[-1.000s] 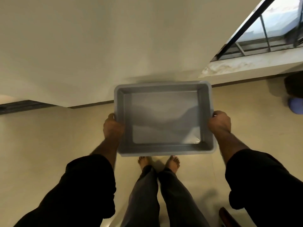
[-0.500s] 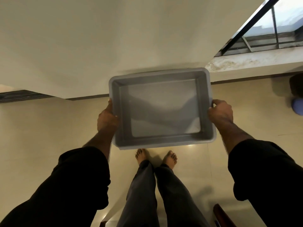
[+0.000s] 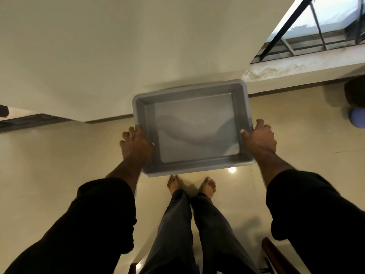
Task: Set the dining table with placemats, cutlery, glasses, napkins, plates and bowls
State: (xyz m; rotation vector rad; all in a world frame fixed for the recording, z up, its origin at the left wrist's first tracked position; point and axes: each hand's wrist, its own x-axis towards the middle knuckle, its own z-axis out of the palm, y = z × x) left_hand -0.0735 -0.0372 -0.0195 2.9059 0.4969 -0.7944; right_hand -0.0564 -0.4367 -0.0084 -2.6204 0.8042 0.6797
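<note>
— Looking down through the head view: where's the tub (image 3: 197, 133)?
— I see it held level above the floor (image 3: 49, 165), left hand (image 3: 136, 144) and right hand (image 3: 258, 138) each curled over a side rim.

A tub (image 3: 192, 89) is held out in front of the person, above the floor (image 3: 59, 165) — the left hand (image 3: 136, 144) on its left rim, the right hand (image 3: 260, 138) on its right rim. Two bare feet (image 3: 173, 183) stand below its near edge. A wall (image 3: 118, 46) rises behind it — a window (image 3: 320, 22) to the upper right.
</note>
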